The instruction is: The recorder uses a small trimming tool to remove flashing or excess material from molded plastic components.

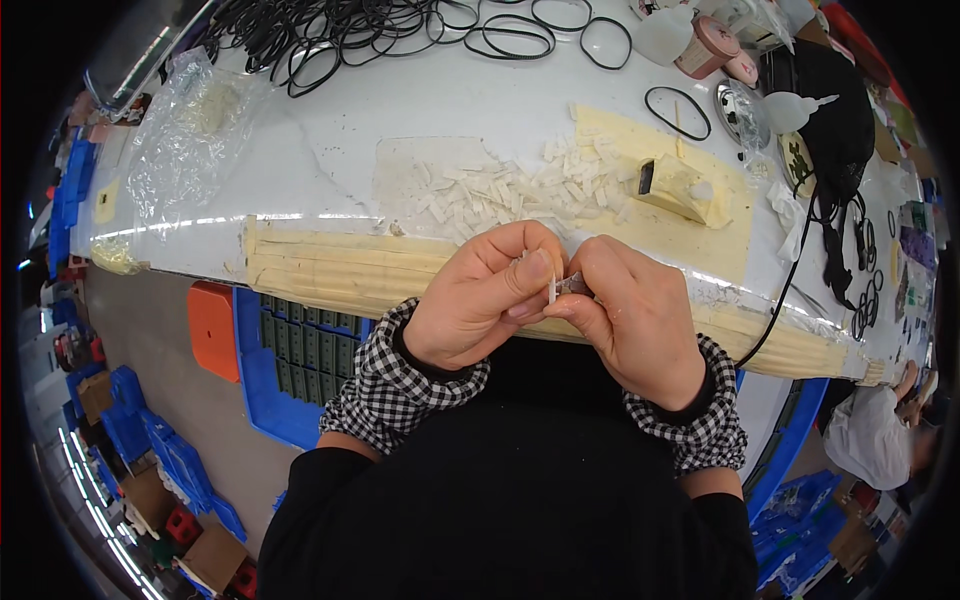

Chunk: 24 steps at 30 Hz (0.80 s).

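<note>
My left hand (pixel 488 292) pinches a small white strip (pixel 552 290) upright between thumb and fingertips, just above the table's near edge. Close against it, my right hand (pixel 642 312) is closed on a small grey piece (pixel 576 284), whose kind I cannot make out because the fingers cover most of it. The two hands nearly touch, and the grey piece meets or almost meets the strip. Beyond them lies a loose pile of short white strips (pixel 500 192), spread over a clear sheet and a pale yellow sheet (pixel 725 240). A yellow taped block (pixel 690 192) with a dark end sits on that yellow sheet.
Black rubber rings (pixel 340 30) heap up at the far side, with one loose ring (pixel 678 112) at the right. Crumpled clear plastic (pixel 190 130) lies left. Yellow tape (pixel 340 268) covers the table's near edge. Below stands a blue crate (pixel 262 395) beside an orange stool (pixel 213 332).
</note>
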Each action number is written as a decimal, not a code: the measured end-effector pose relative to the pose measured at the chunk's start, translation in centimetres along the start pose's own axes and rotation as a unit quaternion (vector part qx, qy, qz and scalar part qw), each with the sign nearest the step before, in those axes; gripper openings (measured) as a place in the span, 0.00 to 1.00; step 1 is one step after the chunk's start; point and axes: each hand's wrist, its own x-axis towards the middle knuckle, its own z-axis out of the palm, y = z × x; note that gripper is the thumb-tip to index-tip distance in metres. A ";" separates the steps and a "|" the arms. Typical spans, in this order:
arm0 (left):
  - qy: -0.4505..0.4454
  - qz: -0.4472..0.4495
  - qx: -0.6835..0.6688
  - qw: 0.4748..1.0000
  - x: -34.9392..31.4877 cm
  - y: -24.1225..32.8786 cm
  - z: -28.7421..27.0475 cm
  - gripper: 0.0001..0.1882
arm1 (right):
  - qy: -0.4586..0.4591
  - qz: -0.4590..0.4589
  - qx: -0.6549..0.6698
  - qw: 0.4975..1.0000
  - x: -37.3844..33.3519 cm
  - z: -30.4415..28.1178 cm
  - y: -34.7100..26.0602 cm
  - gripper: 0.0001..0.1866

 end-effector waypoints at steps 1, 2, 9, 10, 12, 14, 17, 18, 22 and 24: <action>-0.003 0.005 0.002 1.000 0.0 -0.1 -0.1 0.10 | -0.009 0.001 -0.002 1.000 0.0 -0.1 0.0 0.17; -0.006 0.009 0.004 1.000 0.0 -0.3 -0.2 0.10 | -0.018 0.001 -0.003 1.000 -0.1 -0.2 0.0 0.17; 0.039 0.017 0.003 0.999 -0.1 0.3 0.2 0.09 | 0.003 0.013 0.032 0.999 0.0 -0.6 0.2 0.14; 0.072 0.033 0.017 0.997 -0.2 0.6 0.2 0.09 | 0.024 0.032 0.038 0.998 0.0 -0.5 0.3 0.13; 0.112 0.062 0.039 0.991 -0.4 1.1 0.0 0.09 | 0.069 0.071 0.049 0.994 0.0 -0.3 0.7 0.12; 0.131 0.092 0.055 0.986 -0.8 1.8 -0.7 0.09 | 0.070 0.068 0.006 0.995 0.0 0.2 1.3 0.10; 0.194 0.129 0.069 0.970 -1.0 2.1 -0.4 0.09 | 0.050 0.042 -0.025 0.998 -0.1 1.2 1.7 0.09; 0.208 0.137 0.064 0.966 -1.0 2.2 -0.4 0.09 | 0.037 0.037 -0.026 0.998 0.0 1.5 1.5 0.10; 0.169 0.145 -0.003 0.975 -0.9 2.2 -0.9 0.09 | 0.002 0.049 -0.077 0.996 0.3 2.5 0.8 0.11; 0.162 0.149 -0.015 0.975 -0.9 2.1 -0.9 0.09 | 0.010 0.043 -0.088 0.995 0.3 2.7 1.0 0.11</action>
